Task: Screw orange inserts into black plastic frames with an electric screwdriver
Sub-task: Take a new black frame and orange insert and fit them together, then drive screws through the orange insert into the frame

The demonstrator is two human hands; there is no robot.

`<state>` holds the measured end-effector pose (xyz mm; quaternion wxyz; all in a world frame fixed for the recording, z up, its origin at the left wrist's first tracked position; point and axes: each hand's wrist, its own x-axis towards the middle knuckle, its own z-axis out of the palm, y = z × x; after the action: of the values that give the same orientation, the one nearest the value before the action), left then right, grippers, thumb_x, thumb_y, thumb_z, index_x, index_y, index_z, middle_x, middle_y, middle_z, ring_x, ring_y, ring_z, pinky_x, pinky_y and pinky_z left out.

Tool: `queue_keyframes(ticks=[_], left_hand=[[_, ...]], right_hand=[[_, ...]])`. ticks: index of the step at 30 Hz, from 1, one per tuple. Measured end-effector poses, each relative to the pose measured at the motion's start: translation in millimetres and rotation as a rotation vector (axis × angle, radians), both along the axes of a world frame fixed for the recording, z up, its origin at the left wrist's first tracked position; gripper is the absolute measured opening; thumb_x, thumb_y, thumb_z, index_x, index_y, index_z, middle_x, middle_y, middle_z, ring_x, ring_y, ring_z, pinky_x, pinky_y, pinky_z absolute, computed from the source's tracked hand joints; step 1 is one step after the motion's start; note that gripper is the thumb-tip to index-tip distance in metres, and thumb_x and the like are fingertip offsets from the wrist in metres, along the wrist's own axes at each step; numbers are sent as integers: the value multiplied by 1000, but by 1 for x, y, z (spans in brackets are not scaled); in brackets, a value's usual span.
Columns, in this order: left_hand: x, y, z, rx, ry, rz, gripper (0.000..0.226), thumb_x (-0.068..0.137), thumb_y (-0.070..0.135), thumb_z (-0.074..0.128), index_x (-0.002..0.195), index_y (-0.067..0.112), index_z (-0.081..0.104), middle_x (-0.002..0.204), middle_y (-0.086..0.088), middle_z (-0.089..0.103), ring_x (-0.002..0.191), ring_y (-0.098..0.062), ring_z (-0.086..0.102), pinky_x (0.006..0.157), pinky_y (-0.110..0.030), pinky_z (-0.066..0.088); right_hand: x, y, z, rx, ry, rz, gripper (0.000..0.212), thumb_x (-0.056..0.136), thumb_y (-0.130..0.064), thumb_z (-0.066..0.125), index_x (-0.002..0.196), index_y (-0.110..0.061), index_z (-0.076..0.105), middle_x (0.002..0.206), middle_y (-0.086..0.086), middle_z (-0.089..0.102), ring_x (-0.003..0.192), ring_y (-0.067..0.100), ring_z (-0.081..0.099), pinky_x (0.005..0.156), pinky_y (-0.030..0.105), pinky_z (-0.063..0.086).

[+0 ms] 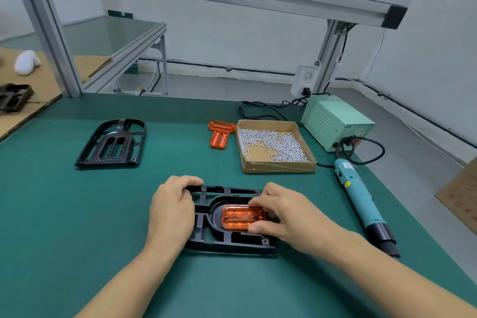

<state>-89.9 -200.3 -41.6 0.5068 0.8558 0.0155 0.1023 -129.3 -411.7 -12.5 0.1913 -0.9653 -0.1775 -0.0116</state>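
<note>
Fingers of the left hand (172, 210) curl over the far left corner of the black frame (227, 242) at lower centre, gripping its rim, while the right hand (282, 212) pinches the orange insert (238, 217) between thumb and fingertips, the piece sitting in the frame's central recess. At the far left edge, dark parts (13, 97) lie on cardboard (31, 111). Left of centre, a second black frame (112, 143) rests flat on the green mat (77, 214), well apart from the hands. Right of centre, spare orange inserts (220, 134) lie just beside a cardboard tray (278, 165) of silver screws (271, 143). Further right, the teal electric screwdriver (361, 199) lies on the mat, untouched, cabled to a pale green power box (333, 121) in the upper right.
</note>
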Motion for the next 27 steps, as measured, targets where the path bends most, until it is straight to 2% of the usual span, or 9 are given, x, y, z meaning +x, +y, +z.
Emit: queue_keyframes(ticks=[5, 8, 12, 16, 19, 21, 23, 25, 27], left_hand=[[-1, -2, 0, -79, 37, 26, 41, 94, -3, 37, 98, 22, 69, 106, 7, 63, 95, -10, 55, 75, -19, 38], [-2, -3, -1, -117, 33, 53, 41, 94, -3, 37, 96, 23, 68, 104, 2, 65, 96, -32, 57, 78, -33, 46], [-1, -5, 0, -133, 42, 79, 40, 93, -3, 38, 94, 23, 68, 105, 3, 64, 96, -35, 56, 80, -36, 44], [-4, -5, -4, -201, 42, 114, 40, 93, -2, 40, 88, 27, 67, 98, 2, 65, 70, -17, 50, 67, -28, 39], [-5, -4, -3, -173, 54, 90, 37, 94, 1, 40, 93, 26, 67, 95, 0, 64, 51, -7, 43, 53, -23, 35], [-6, -2, -1, -128, 41, 67, 35, 95, 3, 41, 94, 30, 64, 105, 3, 61, 77, -10, 54, 70, -27, 43], [-9, 1, 0, 11, -37, 49, 30, 93, 7, 46, 97, 33, 61, 111, 8, 56, 105, -14, 46, 96, -33, 33], [-16, 2, 4, 205, -219, -9, 24, 91, 13, 49, 100, 32, 62, 109, 13, 54, 111, -10, 38, 93, -27, 19], [-22, -1, 12, 329, -420, -198, 20, 86, 21, 51, 95, 30, 68, 102, 16, 58, 107, -9, 43, 88, -26, 18]], right_hand=[[-10, 2, -16, 292, 44, -156, 49, 82, -39, 73, 128, -24, 62, 79, -12, 44, 73, 0, 45, 71, 13, 35], [-8, 1, -17, 235, -6, -125, 44, 85, -40, 69, 125, -23, 63, 78, -14, 43, 74, 1, 45, 71, 15, 35], [-4, 3, -15, 27, -45, -128, 48, 88, -56, 56, 129, -30, 57, 81, -19, 46, 82, 4, 46, 73, 24, 35], [-3, -3, -11, 167, 116, -99, 45, 89, -43, 64, 131, -26, 59, 86, -12, 50, 80, 3, 50, 77, 20, 40], [3, -10, -5, 84, 110, -74, 46, 87, -42, 68, 130, -30, 59, 83, -13, 43, 75, -1, 43, 71, 18, 35], [3, -11, -3, 80, 118, -65, 46, 87, -43, 68, 130, -31, 59, 85, -14, 45, 76, -2, 45, 73, 18, 37], [0, -15, 1, 179, 102, -101, 43, 86, -42, 68, 127, -30, 61, 87, -13, 49, 74, -2, 47, 72, 12, 37], [-4, -27, 7, 204, -8, -236, 38, 87, -39, 67, 123, -29, 64, 86, -12, 53, 73, 1, 49, 72, 15, 39], [-9, -42, 15, 42, -108, -425, 37, 89, -40, 64, 124, -31, 60, 89, -13, 53, 76, 6, 50, 75, 25, 41]])
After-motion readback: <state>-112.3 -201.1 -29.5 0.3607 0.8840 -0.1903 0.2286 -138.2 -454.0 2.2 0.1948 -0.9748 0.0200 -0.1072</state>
